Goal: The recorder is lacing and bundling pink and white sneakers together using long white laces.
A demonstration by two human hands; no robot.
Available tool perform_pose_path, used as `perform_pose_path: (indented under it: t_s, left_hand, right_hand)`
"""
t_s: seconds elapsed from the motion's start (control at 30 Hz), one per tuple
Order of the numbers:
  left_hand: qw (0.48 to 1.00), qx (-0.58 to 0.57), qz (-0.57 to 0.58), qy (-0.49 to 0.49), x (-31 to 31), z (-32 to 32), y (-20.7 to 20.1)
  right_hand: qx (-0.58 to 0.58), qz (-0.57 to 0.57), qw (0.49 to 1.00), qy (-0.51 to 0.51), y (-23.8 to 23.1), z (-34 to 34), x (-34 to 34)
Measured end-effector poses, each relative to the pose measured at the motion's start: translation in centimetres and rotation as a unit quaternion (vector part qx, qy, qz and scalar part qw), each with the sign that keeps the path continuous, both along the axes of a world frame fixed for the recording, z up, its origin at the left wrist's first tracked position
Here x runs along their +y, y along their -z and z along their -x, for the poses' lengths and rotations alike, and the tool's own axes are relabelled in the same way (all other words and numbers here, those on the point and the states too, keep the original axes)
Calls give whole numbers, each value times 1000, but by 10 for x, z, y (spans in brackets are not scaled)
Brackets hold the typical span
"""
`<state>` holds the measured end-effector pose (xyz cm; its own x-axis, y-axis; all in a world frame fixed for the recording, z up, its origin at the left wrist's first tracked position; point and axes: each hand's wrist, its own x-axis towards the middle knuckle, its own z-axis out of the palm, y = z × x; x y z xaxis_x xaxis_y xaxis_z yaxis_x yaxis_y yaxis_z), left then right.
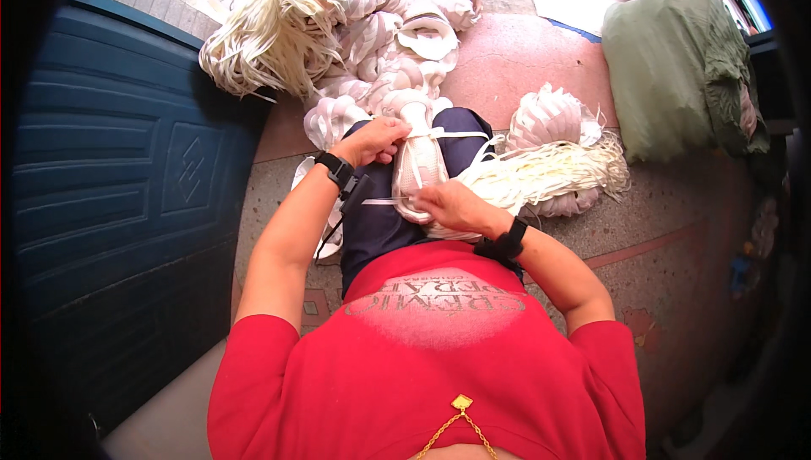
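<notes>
Across the lap of a seated person in a red shirt (422, 375), a pale shoe (432, 160) is resting lengthwise between the dark-trousered thighs, its long axis running away from the chest. Both hands are reaching it, neither clearly nearer: the left hand (380, 141) is working at the left of its far part, the right hand (456, 206) at the right of its near end. So the shoe is lying to the right of the left grip and to the left of the right grip, slanting between the two. The left grip is pinching, apparently on a white lace (460, 133) that is stretching rightward over the shoe. The right grip is bringing its fingertips close against the shoe, but blur is hiding whether they are closing on a strand. Another thin strand (378, 201) is poking out leftward by the near end. Beside the right thigh, a bundle of loose laces (583, 168) is lying near more shoes. Beyond the knees, a pile of shoes (372, 38) is spreading, and a green sack (667, 71) is standing farther right.
</notes>
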<state>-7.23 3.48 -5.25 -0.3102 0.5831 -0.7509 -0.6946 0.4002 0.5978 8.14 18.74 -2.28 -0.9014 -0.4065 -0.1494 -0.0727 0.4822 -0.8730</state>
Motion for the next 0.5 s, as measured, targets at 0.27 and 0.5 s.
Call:
perform_pose_path:
  t_s: [0.27,0.5]
  left_hand:
    - [985,137,48,-89,6,-9,2]
    - [972,203,87,-79,11,-8,9]
  right_hand:
    - [-45,74,989,-121,-55,15,20]
    - [186,-47,981,-34,-130,73,44]
